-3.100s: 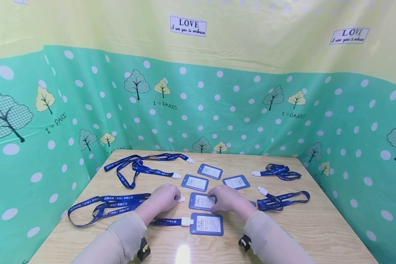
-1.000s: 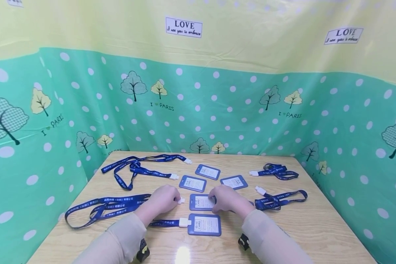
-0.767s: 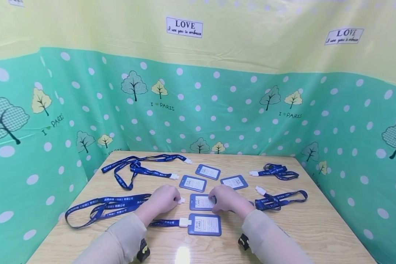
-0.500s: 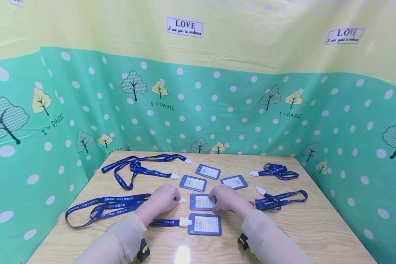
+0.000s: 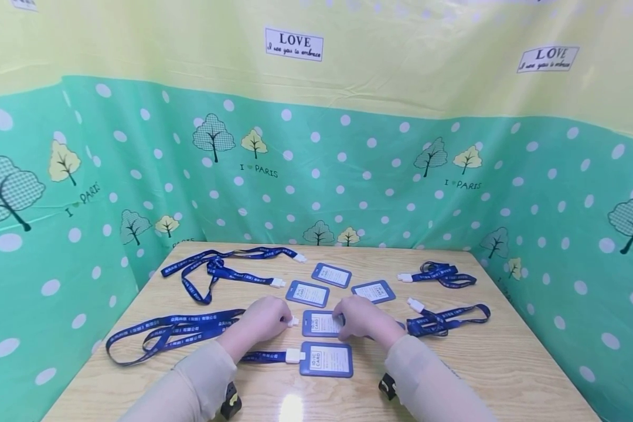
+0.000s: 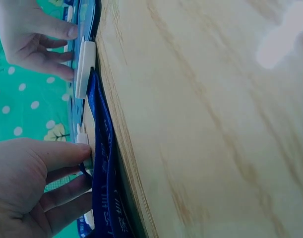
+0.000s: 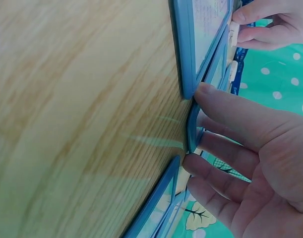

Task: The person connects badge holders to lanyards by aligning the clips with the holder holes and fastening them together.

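My left hand (image 5: 266,319) pinches the white plastic clip (image 5: 294,322) of a blue printed lanyard (image 5: 184,328), thumb against the clip (image 6: 83,141) in the left wrist view. The clip's tip points at the slotted end of a blue ID card holder (image 5: 314,323), with a small gap between them. My right hand (image 5: 366,319) grips that holder's right end, thumb on the near edge and fingers on the far side. Just in front lies another card holder (image 5: 327,359), its slot end joined to a second lanyard's white clip (image 5: 293,356).
Behind the hands lie three more card holders, one at the left (image 5: 308,293). Two lanyards (image 5: 242,275) spread at the back left, and two more (image 5: 448,320) lie at the right. Part of another holder shows by my right wrist. Patterned curtains (image 5: 316,176) enclose the wooden table.
My left hand has edged slightly right with the clip, closer to the card holder. The right hand keeps its grip on the holder. The head view has shifted a little.
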The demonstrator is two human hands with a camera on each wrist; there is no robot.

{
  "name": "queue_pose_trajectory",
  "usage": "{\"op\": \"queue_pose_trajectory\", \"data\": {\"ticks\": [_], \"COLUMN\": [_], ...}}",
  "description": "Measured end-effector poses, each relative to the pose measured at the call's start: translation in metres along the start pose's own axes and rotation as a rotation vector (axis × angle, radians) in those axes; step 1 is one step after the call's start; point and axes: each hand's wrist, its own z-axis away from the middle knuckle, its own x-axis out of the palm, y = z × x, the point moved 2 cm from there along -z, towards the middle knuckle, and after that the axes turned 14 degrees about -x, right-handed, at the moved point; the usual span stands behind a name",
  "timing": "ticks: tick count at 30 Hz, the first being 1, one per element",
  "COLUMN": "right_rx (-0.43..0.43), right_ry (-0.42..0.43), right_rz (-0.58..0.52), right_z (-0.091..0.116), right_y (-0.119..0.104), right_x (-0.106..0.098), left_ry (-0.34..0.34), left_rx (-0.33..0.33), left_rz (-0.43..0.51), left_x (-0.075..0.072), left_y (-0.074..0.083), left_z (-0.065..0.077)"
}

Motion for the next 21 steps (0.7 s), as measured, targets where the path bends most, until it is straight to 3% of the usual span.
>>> {"op": "queue_pose_trajectory", "data": {"ticks": [8,21], "right_rx": [-0.035,-0.027], "right_ry": [0.012,0.01], "right_rz": [0.001,-0.003], "right_z": [-0.0005,-0.0003], "right_y": [0.0018,0.0017], "right_x": [0.0011,0.0019], "left_ry": [0.023,0.023], "left_rx": [0.068,0.085], "left_rz": [-0.036,-0.04], "left_x": [0.0019,0.0031], "left_y": [0.003,0.0039], "left_z": [0.0001,-0.001]}}
